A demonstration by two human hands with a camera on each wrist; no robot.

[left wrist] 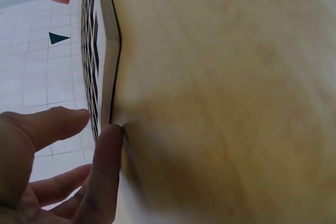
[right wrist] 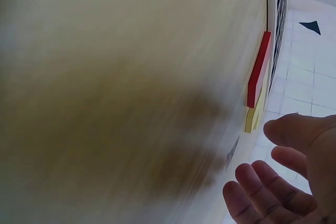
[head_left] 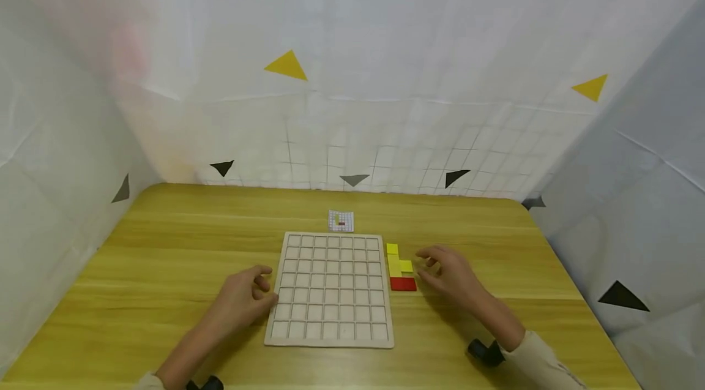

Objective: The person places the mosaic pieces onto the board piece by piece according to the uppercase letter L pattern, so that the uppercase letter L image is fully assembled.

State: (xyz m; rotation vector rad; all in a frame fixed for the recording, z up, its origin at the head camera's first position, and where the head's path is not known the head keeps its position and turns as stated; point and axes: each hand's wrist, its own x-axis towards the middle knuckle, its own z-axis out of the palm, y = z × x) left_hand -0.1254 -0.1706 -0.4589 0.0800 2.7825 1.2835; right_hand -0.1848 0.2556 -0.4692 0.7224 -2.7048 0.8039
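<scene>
Gridded board (head_left: 330,289) lies flat on the wooden table (head_left: 165,243), between the two hands, with the coloured pieces along its right side. From the left, a forearm slants up and to the right out of a pale sleeve (head_left: 149,382), a black wrist device (head_left: 212,383) beneath it. The left hand (head_left: 245,295) is turned palm toward the board, its fingers loosely bent, thumb and forefinger apart, with nothing gripped between them. Its thumb tip reaches the board's left edge; whether it touches or only sits just beside it, I cannot tell. Beyond the board's far edge lies a small printed card (head_left: 341,221) bearing a grid. Just beside the right edge is a yellow shape (head_left: 394,264), a column with one square jutting right, and next to its near end a red bar (head_left: 404,284). Farther right, the right hand (head_left: 448,270) hovers near these pieces, palm inward, fingers softly curved, thumb well separated from them and the gap holding nothing. Its forearm slopes down to the right, past another black wrist device (head_left: 486,353), into a pale sleeve (head_left: 542,359).
</scene>
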